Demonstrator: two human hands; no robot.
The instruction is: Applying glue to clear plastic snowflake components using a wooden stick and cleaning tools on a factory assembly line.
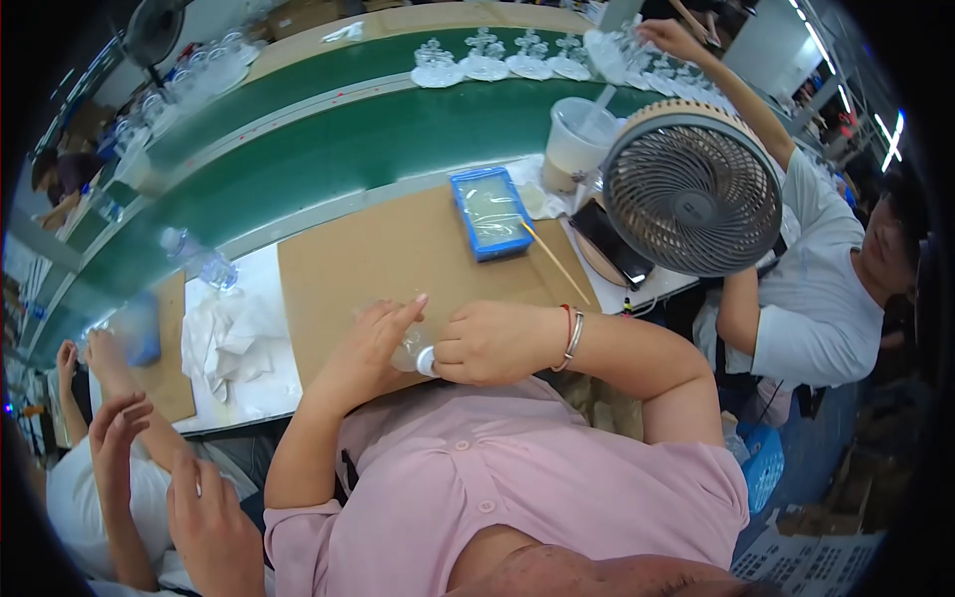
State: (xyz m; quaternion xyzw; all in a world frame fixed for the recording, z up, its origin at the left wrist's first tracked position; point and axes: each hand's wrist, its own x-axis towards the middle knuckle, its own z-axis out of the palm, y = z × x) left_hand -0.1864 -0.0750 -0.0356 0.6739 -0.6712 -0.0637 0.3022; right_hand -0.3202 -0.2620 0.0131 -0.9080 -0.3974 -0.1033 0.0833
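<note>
Close to my body, at the near edge of the brown cardboard sheet (373, 259), both hands meet at a small clear piece (406, 350) with a white round end (426, 361). My left hand (368, 343) is against its clear part, with at least one finger stretched out and the grip partly hidden. Curled fingers of my right hand (487, 343) close on the white end. Farther off on the cardboard lies a blue-rimmed shallow box (491, 213) under clear film. A thin yellow-tipped stick (555, 261) rests beside it.
A round fan (693, 194) stands at right, near a phone (609, 244) and a plastic cup (577, 144). Crumpled white tissue (229, 338) and a clear bottle (199, 259) lie left. Clear plastic stands (485, 55) line the green belt (328, 154). Co-workers sit on both sides.
</note>
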